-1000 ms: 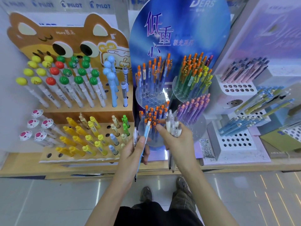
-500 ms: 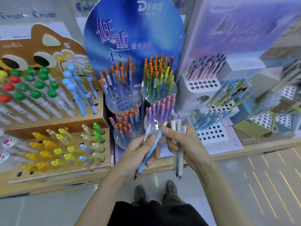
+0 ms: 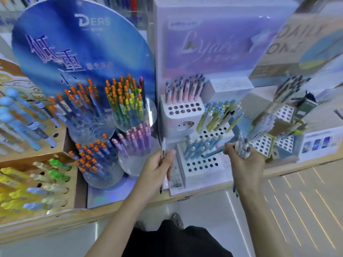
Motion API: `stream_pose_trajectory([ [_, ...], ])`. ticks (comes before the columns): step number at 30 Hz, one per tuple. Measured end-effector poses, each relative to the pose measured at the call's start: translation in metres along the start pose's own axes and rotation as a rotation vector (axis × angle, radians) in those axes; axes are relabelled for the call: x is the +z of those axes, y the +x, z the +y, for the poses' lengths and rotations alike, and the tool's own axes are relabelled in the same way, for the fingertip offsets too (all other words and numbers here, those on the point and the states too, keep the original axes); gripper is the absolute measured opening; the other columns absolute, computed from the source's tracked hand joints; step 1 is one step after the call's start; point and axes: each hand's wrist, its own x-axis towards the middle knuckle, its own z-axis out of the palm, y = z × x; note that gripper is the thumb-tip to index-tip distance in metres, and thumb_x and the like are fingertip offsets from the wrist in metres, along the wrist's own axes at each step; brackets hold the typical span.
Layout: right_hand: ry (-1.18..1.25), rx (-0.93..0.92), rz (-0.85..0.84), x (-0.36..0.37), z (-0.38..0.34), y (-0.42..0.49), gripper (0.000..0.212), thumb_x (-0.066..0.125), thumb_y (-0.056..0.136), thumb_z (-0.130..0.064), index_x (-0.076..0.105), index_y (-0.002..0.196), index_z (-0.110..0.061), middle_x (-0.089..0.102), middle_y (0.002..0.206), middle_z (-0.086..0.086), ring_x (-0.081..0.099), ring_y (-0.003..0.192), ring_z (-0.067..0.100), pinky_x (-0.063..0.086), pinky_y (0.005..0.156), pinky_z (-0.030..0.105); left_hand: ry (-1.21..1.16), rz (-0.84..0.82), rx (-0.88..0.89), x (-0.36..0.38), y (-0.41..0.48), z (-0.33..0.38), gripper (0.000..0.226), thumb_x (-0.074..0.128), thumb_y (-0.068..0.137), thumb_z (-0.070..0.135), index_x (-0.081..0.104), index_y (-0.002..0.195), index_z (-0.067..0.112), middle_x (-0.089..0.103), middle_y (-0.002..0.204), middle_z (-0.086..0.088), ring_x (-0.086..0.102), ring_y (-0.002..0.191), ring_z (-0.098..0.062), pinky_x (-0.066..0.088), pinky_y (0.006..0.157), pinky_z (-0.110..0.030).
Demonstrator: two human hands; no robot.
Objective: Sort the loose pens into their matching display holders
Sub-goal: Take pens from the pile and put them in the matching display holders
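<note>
My left hand (image 3: 159, 168) grips one slim pen (image 3: 163, 145), held upright in front of the white perforated holder. My right hand (image 3: 243, 164) clutches a bunch of pens (image 3: 242, 147) and pinches a light blue pen (image 3: 213, 153) that lies slanted over the lowest tier of the white holder (image 3: 202, 166), beside the blue pens standing there (image 3: 200, 144). Upper tiers hold pink pens (image 3: 185, 89) and yellow-green pens (image 3: 217, 114). The view is motion-blurred.
To the left stand clear round cups of orange-capped pens (image 3: 92, 154) and purple pens (image 3: 137, 140) before a blue oval sign (image 3: 74, 43). A wooden stand with novelty pens (image 3: 42, 182) is at far left. More holders (image 3: 278, 141) lie right. The shelf edge (image 3: 278, 171) fronts the tiled floor.
The view has swung right toward the white tiered holder. My hands have parted: the right hand took the blue pen to the holder's lowest tier, and the left keeps one slim pen.
</note>
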Motion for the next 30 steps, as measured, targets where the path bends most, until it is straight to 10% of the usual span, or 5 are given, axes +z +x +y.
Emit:
stream_pose_trajectory([
  [7, -0.052, 0.011, -0.043, 0.008, 0.019, 0.017, 0.024, 0.068, 0.087, -0.028, 0.066, 0.074, -0.008, 0.064, 0.064, 0.003, 0.051, 0.056, 0.004, 0.037, 0.051, 0.013, 0.081, 0.160, -0.029, 0.026, 0.011, -0.003, 0.023, 0.059, 0.089, 0.034, 0.053, 0.077, 0.015, 0.042, 0.050, 0.016, 0.036, 0.049, 0.000, 0.033, 0.050, -0.015],
  [20, -0.128, 0.061, -0.269, 0.037, 0.028, 0.011, 0.014, 0.065, 0.089, -0.021, 0.061, 0.082, -0.009, 0.050, 0.057, -0.008, 0.043, 0.048, 0.005, 0.032, 0.047, 0.020, -0.004, 0.205, -0.029, 0.031, 0.007, -0.014, 0.013, 0.062, 0.088, 0.024, 0.057, 0.084, 0.036, 0.038, 0.061, 0.008, 0.034, 0.053, -0.006, 0.034, 0.051, -0.016],
  [26, -0.054, 0.103, -0.306, 0.032, 0.027, 0.015, 0.013, 0.068, 0.085, -0.020, 0.062, 0.080, -0.009, 0.062, 0.067, 0.010, 0.051, 0.057, 0.018, 0.043, 0.053, 0.035, 0.308, 0.177, 0.059, 0.055, 0.032, -0.015, 0.016, 0.070, 0.084, 0.018, 0.059, 0.094, 0.024, 0.028, 0.055, 0.010, 0.028, 0.052, -0.007, 0.026, 0.052, -0.021],
  [30, 0.071, 0.128, -0.359, 0.023, 0.025, 0.018, 0.012, 0.069, 0.085, -0.023, 0.066, 0.097, -0.021, 0.068, 0.078, -0.004, 0.058, 0.067, 0.006, 0.042, 0.060, 0.020, 0.452, 0.179, 0.088, 0.072, 0.047, -0.012, 0.020, 0.071, 0.083, 0.026, 0.052, 0.087, 0.025, 0.047, 0.053, 0.017, 0.043, 0.054, 0.004, 0.029, 0.050, -0.014],
])
